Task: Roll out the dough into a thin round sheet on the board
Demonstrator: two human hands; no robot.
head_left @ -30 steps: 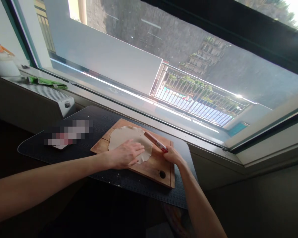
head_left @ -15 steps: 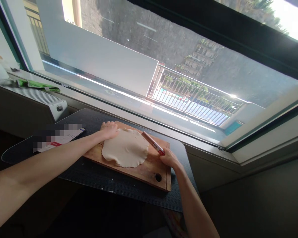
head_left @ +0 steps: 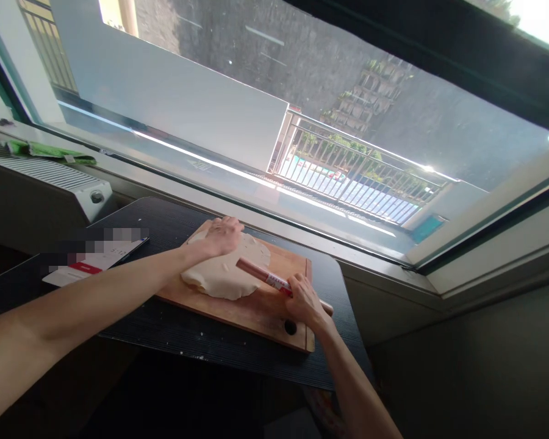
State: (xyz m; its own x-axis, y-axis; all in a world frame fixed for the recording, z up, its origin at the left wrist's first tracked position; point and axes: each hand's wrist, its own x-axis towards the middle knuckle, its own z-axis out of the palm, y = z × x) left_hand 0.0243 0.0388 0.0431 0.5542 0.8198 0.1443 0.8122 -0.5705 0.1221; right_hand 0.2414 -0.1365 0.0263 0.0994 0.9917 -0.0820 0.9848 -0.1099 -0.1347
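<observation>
My left hand [head_left: 226, 234] is closed at the far edge of a pale sheet of dough [head_left: 222, 273], its fingers curled and their tips hidden. The dough lies on a wooden cutting board [head_left: 274, 314]. Its surface is uneven, and its near left edge looks wrinkled and slightly raised. In my right hand [head_left: 304, 299] is a thin wooden rolling pin [head_left: 252, 268] with a red and white label, gripped around its middle. The pin slants over the right part of the dough and the board; I cannot tell whether it touches the dough.
A dark table [head_left: 165, 323] with white specks carries the board. A phone [head_left: 91, 268], partly blurred out, lies to the left. Beyond the table run a window sill [head_left: 274, 235] and a large window. A radiator [head_left: 89, 198] with a green cloth [head_left: 50, 151] stands at left.
My left hand has moved right from the board's left edge along the dough's far side, and the dough has shifted and wrinkled. The rolling pin has come left and lower, nearer the dough.
</observation>
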